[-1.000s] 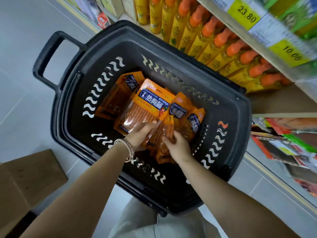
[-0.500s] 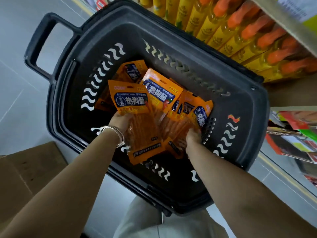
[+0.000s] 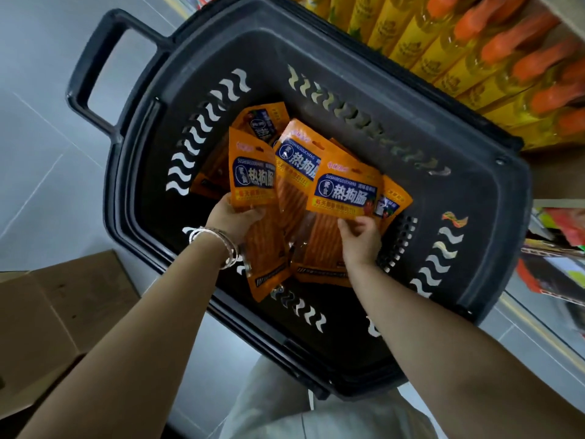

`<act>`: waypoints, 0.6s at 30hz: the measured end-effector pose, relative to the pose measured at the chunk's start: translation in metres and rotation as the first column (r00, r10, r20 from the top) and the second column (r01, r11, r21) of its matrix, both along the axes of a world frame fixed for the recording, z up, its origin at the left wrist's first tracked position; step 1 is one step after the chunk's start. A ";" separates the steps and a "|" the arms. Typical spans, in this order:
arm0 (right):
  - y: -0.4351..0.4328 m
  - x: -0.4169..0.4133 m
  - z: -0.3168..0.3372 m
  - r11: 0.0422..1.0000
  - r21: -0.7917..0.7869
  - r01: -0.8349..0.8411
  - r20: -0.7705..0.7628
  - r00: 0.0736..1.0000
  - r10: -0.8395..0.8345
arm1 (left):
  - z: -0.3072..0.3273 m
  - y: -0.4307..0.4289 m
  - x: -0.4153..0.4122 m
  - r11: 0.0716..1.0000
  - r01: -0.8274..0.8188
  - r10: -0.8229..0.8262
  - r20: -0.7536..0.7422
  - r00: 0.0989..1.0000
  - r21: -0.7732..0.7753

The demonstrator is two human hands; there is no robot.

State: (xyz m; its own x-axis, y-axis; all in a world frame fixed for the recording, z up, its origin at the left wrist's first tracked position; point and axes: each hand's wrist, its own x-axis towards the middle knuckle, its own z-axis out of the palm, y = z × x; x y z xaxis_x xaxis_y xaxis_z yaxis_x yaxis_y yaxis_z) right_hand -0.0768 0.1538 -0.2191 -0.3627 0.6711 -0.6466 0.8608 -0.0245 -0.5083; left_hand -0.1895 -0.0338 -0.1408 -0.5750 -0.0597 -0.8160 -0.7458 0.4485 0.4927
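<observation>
A black plastic shopping basket stands on the floor below me with several orange snack packets in it. My left hand, with silver bangles on the wrist, grips one orange packet and holds it upright above the pile. My right hand pinches another orange packet by its middle, also lifted and facing me. A third packet stands between the two. More packets lie flat underneath, partly hidden.
The basket's handle sticks out at the far left. A shelf of yellow bottles with orange caps runs along the upper right, with lower shelves of packets at right. A cardboard box sits on the grey floor at left.
Both hands have risen from the pile, each lifting an orange packet upright. The left packet came up first, then the right hand took hold of another and raised it.
</observation>
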 end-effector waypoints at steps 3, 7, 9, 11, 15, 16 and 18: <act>0.011 -0.005 0.000 0.973 -0.133 0.190 0.125 0.977 -0.173 | 0.002 0.000 0.000 1.000 0.018 -0.018 -0.042 0.999 -0.018; 0.020 -0.001 0.005 0.937 -0.220 0.273 0.017 0.961 -0.276 | 0.017 -0.001 -0.003 0.999 -0.026 0.030 -0.102 0.994 0.037; 0.022 0.003 0.017 0.941 -0.201 0.270 -0.011 0.960 -0.278 | 0.033 -0.002 -0.007 0.994 -0.075 0.085 -0.129 0.988 0.083; 0.022 0.008 0.036 0.953 -0.233 0.194 -0.057 0.976 -0.212 | 0.053 -0.001 -0.010 0.985 -0.109 0.128 -0.143 0.981 0.133; 0.020 0.014 0.086 0.964 -0.224 0.142 -0.194 0.963 -0.187 | 0.104 0.004 -0.012 0.974 -0.066 0.120 -0.246 0.962 0.218; 0.020 0.015 0.102 0.972 -0.193 0.136 -0.243 0.953 -0.182 | 0.119 0.005 -0.011 0.969 -0.041 0.111 -0.280 0.953 0.242; 0.019 0.021 0.139 0.982 -0.121 0.144 -0.352 0.919 -0.178 | 0.148 0.007 -0.009 0.962 0.057 0.041 -0.347 0.937 0.268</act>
State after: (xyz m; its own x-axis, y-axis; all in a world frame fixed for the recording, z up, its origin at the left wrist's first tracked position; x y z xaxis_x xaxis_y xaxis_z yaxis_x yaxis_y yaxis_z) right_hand -0.0561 0.1727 -0.0801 -0.4745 0.6845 -0.5535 0.6008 -0.2078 -0.7719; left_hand -0.1982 -0.0266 0.0074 -0.8237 0.1399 -0.5495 -0.5030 0.2669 0.8220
